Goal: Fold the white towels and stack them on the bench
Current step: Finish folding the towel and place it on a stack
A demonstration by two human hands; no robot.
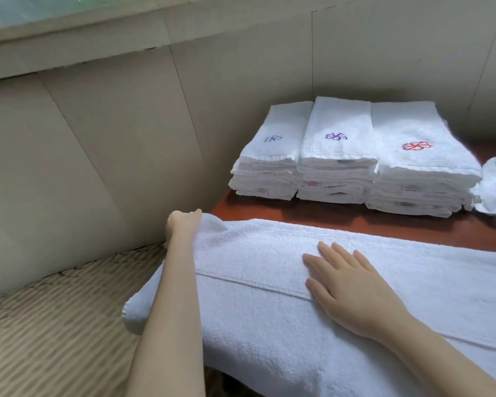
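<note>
While large white terry towel (298,296) lies spread across reddish-brown table (355,224) at 6 o'clock, left hand (184,222) pinches its far-left corner, right hand (350,285) presses flat, fingers straight. Soft, limp, light: best held by corners. Folded white stacks (341,156) at 1 o'clock.

Beige tiled walls (103,156) meet in a corner in the upper right of the frame. A window (26,10) with a pale ledge (69,44) runs along the upper left, letting in soft daylight. Ribbed beige floor (55,319) fills the lower left. The reddish-brown tabletop (298,216) stands against the wall, right of centre.
</note>
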